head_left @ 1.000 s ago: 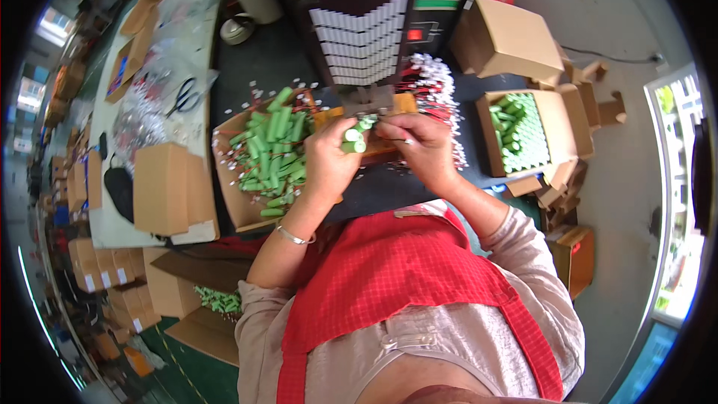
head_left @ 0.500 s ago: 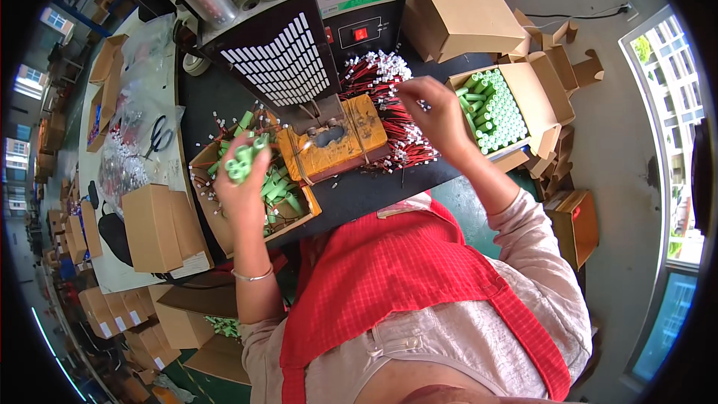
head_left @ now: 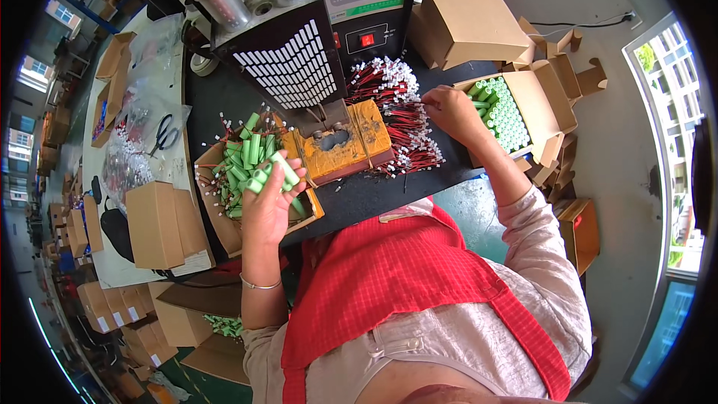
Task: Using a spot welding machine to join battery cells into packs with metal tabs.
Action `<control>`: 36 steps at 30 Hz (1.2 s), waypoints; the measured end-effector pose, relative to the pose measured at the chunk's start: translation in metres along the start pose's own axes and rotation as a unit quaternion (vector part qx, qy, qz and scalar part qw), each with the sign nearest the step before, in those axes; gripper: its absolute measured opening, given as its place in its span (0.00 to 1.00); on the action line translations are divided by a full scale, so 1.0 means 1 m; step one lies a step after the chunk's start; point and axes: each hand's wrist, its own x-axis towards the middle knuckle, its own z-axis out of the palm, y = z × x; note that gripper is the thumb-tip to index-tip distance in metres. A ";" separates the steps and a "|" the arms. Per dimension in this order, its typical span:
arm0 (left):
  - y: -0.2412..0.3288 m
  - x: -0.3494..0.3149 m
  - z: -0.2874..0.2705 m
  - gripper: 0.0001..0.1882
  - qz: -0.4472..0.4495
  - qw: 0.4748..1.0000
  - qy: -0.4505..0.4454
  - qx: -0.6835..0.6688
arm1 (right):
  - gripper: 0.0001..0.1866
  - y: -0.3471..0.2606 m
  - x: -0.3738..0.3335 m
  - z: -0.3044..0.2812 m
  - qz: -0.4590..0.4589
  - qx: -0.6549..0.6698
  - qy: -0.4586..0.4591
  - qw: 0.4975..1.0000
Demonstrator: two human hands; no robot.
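Two hands at work: left hand (head_left: pixel 271 198) over the near-left box, right hand (head_left: pixel 447 111) at the far-right wire heap.
Left box: an open cardboard box (head_left: pixel 217 213) on the dark bench (head_left: pixel 374 194), holding loose green cylindrical cells (head_left: pixel 250 151) with short leads.
Left grip: fingers curled around a small cluster of green cells (head_left: pixel 268 173), palm up, held just above the box; closed enough to carry them, loose enough that the ends show.
Left-hand advice: I judge the bundle should stay level and low over the box, so a slipped cell drops back in, not onto the bench.
Middle: a worn orange fixture block (head_left: pixel 345 146) sits under the machine head (head_left: pixel 292 67), just right of the left box; nothing lies on it that I can make out.
Wire heap: red leads with white plugs (head_left: pixel 400 116) piled right of the block.
Right grip: fingertips pinched down into the heap's far edge; whether a lead is already caught, I cannot tell.
Right-hand advice: pick one lead by its plug end and lift straight up, since the strands look tangled.
Right box: a tray of upright green cells (head_left: pixel 502 114) in an open carton (head_left: pixel 540 108), just beyond the right hand, not touched.
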 end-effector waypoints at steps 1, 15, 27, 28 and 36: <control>-0.001 0.002 0.002 0.17 -0.006 1.000 -0.008 -0.005 | 0.07 -0.003 -0.001 -0.007 -0.003 0.000 0.004 1.000; -0.019 0.033 0.034 0.13 0.274 0.857 0.000 0.437 | 0.06 -0.090 -0.050 -0.028 0.036 0.257 0.009 0.966; -0.024 0.039 0.037 0.11 0.301 0.836 0.001 0.459 | 0.08 -0.103 -0.023 -0.024 0.088 0.270 -0.132 0.950; -0.024 0.039 0.036 0.11 0.304 0.835 0.001 0.459 | 0.08 -0.104 -0.021 -0.025 0.087 0.271 -0.132 0.950; -0.024 0.038 0.038 0.10 0.310 0.825 0.008 0.474 | 0.07 -0.097 -0.007 -0.026 0.134 0.323 -0.242 0.905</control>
